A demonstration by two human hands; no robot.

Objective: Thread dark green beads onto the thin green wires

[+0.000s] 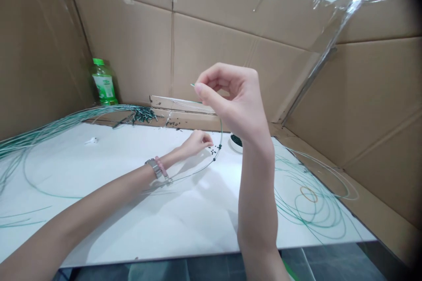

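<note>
Wire handling: probably going best by pinching the green wire (222,128) close behind its tip, letting the lower loop hang slack, and avoiding any tug on the two dark beads (220,146) sitting along it.
Bead handling: likely calling for light fingertip contact, singling out one piece without scattering its neighbours.
Right hand (235,96): pinching the wire between thumb and forefinger, holding it well above the worktop (108,158), leaving a short tip poking out past the fingers.
Wire path: passing out of sight behind the right hand, apparently reappearing below, curving down through the beads toward the left wrist.
Left hand (196,142): reaching low over the worktop, just beside loose dark pieces (212,151); curling the fingers, bringing thumb and forefinger tips close together; not showing whether gripping anything.
White bowl (234,147): standing partly hidden behind the right forearm, holding dark contents.
Wire coil (305,221): lying well right of both hands.
</note>
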